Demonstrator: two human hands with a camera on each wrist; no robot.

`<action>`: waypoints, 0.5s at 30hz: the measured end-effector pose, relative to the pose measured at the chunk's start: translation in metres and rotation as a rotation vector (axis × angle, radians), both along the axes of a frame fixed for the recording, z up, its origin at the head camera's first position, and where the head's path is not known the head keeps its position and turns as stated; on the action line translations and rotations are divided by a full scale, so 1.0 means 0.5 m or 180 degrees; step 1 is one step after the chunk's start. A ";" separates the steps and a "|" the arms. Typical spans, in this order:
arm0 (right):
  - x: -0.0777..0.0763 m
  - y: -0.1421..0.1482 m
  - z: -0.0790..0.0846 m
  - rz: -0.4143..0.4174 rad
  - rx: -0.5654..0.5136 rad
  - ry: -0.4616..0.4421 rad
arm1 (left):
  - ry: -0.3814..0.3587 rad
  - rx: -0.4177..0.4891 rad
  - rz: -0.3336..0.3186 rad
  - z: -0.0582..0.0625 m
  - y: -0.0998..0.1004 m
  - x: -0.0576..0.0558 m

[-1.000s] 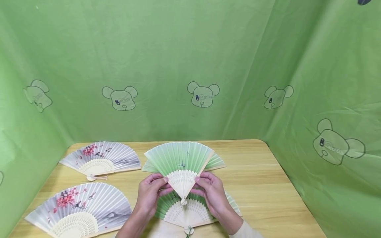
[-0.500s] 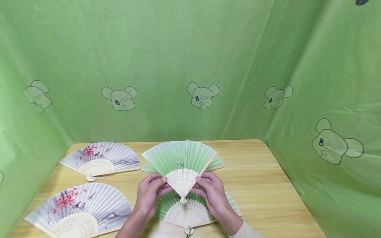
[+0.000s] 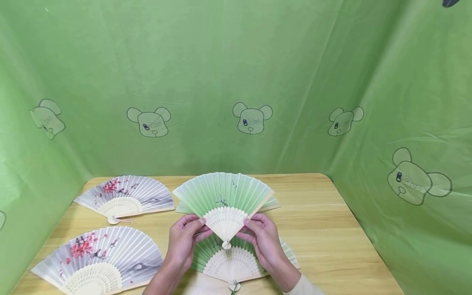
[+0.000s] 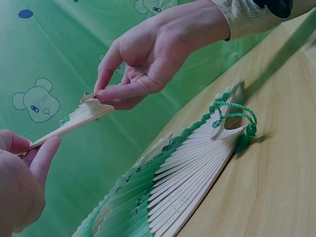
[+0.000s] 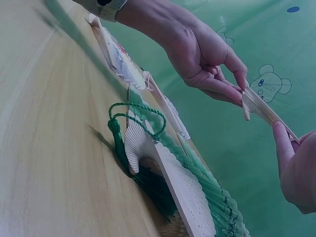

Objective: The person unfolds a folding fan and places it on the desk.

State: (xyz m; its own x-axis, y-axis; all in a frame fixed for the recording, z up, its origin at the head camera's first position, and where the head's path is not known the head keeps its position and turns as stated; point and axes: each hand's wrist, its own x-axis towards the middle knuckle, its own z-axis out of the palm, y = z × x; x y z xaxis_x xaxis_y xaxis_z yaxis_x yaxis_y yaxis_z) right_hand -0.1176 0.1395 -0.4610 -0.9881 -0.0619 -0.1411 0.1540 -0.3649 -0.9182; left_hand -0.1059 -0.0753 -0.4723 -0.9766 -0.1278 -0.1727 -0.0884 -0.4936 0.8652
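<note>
A green folding fan (image 3: 223, 194) with pale pierced ribs is spread out above the table, its pivot end toward the person. My left hand (image 3: 184, 239) pinches its left outer stick between thumb and fingers. On the opposite side, my right hand (image 3: 266, 239) pinches the right outer stick. Below the hands lies a second green fan (image 3: 232, 264), spread on the table, with a green cord and tassel (image 5: 153, 190) at its pivot. Behind the held fan, a third green fan (image 3: 273, 203) shows only its edges; the rest is hidden.
Two grey fans with red blossoms lie spread at the left of the wooden table (image 3: 332, 246): one fan (image 3: 138, 196) farther back, the other fan (image 3: 140, 254) nearer, beside the left forearm. Green cloth (image 3: 199, 82) with bear-head prints walls the table at back and sides.
The held fan has spread wider, its folds opening out on both sides and its top edge rising slightly. Both hands have moved a little farther apart. The fans on the table have not moved.
</note>
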 end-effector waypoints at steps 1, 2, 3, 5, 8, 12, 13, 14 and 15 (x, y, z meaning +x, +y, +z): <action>0.000 0.000 0.000 -0.0019 -0.0032 -0.0006 | -0.0002 0.0013 0.0009 0.000 0.000 0.000; 0.000 -0.001 -0.001 -0.0028 -0.0043 -0.0006 | -0.0003 0.0023 0.0019 0.000 0.000 0.000; 0.000 -0.001 -0.001 -0.0035 -0.0049 -0.0003 | -0.0001 0.0023 0.0024 0.000 0.000 0.000; 0.000 -0.002 -0.002 -0.0053 -0.0062 -0.0004 | 0.0014 0.0014 0.0034 -0.001 0.000 -0.001; -0.001 -0.002 -0.002 -0.0082 -0.0082 -0.0010 | 0.0024 0.0010 0.0051 0.000 0.001 -0.001; -0.001 -0.002 -0.002 -0.0108 -0.0116 -0.0021 | 0.0045 0.0038 0.0082 0.001 0.001 0.001; -0.001 -0.002 -0.002 -0.0109 -0.0123 -0.0021 | 0.0053 0.0037 0.0086 0.001 0.001 0.001; -0.001 -0.003 -0.002 -0.0111 -0.0133 -0.0021 | 0.0067 0.0033 0.0085 0.001 0.001 0.001; -0.001 -0.003 -0.002 -0.0114 -0.0143 -0.0021 | 0.0072 0.0041 0.0095 0.001 0.001 0.001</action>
State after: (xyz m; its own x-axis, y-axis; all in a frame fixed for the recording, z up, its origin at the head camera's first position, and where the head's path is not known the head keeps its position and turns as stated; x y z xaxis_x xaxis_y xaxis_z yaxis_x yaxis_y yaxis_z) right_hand -0.1182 0.1382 -0.4618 -0.9888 -0.0330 -0.1453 0.1460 -0.4110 -0.8999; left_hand -0.1053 -0.0749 -0.4717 -0.9761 -0.1547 -0.1524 -0.0540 -0.5069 0.8603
